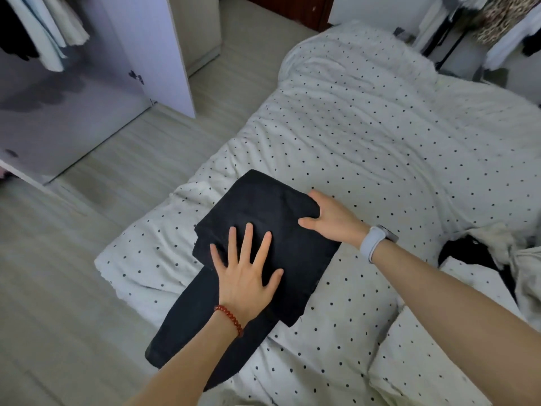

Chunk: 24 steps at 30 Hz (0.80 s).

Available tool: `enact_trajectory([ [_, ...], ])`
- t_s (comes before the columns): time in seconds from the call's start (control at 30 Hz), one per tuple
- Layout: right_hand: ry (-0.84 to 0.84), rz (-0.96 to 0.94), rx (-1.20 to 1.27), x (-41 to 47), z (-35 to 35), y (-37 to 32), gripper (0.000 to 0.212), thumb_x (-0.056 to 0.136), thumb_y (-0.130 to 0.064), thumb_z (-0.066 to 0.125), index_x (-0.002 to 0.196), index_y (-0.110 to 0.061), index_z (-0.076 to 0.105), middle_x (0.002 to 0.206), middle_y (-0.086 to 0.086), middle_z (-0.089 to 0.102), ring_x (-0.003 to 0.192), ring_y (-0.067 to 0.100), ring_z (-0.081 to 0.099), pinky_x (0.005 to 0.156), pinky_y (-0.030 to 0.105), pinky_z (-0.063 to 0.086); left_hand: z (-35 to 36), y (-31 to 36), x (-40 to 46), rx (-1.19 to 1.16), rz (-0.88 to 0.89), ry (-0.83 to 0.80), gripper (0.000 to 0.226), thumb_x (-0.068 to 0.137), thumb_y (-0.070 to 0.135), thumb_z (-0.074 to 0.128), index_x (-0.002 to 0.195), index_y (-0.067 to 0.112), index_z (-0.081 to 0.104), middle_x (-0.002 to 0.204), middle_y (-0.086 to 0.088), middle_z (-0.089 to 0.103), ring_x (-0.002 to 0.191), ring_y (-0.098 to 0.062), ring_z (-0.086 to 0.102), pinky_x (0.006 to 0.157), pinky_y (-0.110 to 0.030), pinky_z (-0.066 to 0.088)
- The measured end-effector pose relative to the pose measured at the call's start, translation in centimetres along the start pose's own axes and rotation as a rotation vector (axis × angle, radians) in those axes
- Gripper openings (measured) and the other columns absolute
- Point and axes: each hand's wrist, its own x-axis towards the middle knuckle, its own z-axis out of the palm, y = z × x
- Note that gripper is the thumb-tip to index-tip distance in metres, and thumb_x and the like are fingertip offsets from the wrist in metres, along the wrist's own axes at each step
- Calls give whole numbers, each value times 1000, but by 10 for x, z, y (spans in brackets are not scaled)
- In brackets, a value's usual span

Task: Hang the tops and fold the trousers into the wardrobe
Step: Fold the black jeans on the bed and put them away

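Folding dark trousers on the bed.
Left hand (244, 271) lies spread flat on the trousers (263, 230), pinning the fold; right hand (329, 218) pinches the far folded edge. Best to keep the palm down and square the edges before the next fold. One pair of trousers, two hands, one wardrobe (73, 98); perhaps more clothes at right.

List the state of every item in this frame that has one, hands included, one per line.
dark trousers: partly folded on the bed, one end unfolded toward the bed's edge
left hand: flat, fingers spread, pressing the trousers
right hand: gripping the folded edge
wardrobe door: open
hanging clothes: hung inside the wardrobe
dotted bedcover: wrinkled
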Motion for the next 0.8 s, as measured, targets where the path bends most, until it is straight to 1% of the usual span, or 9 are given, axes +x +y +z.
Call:
enact_trajectory([
  [0.17,118,-57,-202,-5,-93,-18,47,88,-33,57,130,-25,39,114,-5,58,101,22,57,84,36,47,-53,47,64,-5,122,143,68,80,55,39,141,26,31,150,-12,24,139,-37,17,107,-64,6],
  [0.23,171,-58,-314,-7,-129,-13,50,90,-36,55,134,-27,35,115,-3,60,99,23,57,80,34,46,-72,70,94,-38,195,194,64,79,49,44,138,25,35,149,-13,27,137,-36,19,108,-61,10],
  [0.37,267,-57,-508,-4,-179,8,54,95,-34,47,142,-31,23,93,-2,61,85,23,55,73,33,44,-113,105,164,-129,264,257,60,80,28,58,136,19,40,149,-13,32,138,-32,26,108,-59,27],
  [0.43,298,-36,-591,2,-192,21,56,96,-32,46,145,-31,18,86,-3,56,79,21,50,68,31,41,-125,116,197,-109,276,186,63,90,26,49,146,20,23,156,-6,11,144,-25,9,115,-48,16],
  [0.47,300,-21,-617,6,-195,30,56,97,-31,45,146,-30,17,95,0,59,81,23,52,69,32,42,-125,119,212,-80,286,155,65,92,27,46,148,21,13,157,-3,3,145,-23,3,116,-45,11],
  [0.53,276,13,-630,15,-187,54,54,98,-31,44,146,-27,19,116,2,60,95,27,57,74,33,44,-121,127,237,2,338,58,73,92,26,47,149,24,2,157,0,-6,145,-22,-4,115,-45,7],
  [0.63,268,1,-632,24,-151,85,48,98,-30,43,143,-27,26,116,1,61,98,26,58,74,33,42,-102,130,271,119,444,-88,90,87,24,57,148,28,-9,156,4,-16,144,-25,-13,114,-51,3],
  [0.73,364,-25,-547,22,-132,91,44,97,-33,44,140,-27,34,120,-2,60,102,23,58,80,32,42,-90,128,289,231,577,-240,88,83,24,60,149,30,1,158,6,-2,144,-24,-10,113,-55,2],
  [0.8,407,-11,-380,14,-125,88,43,95,-35,46,137,-26,40,128,-4,56,108,22,56,85,31,43,-87,121,290,258,640,-259,75,82,25,63,145,28,22,152,5,23,144,-21,8,113,-53,4],
])
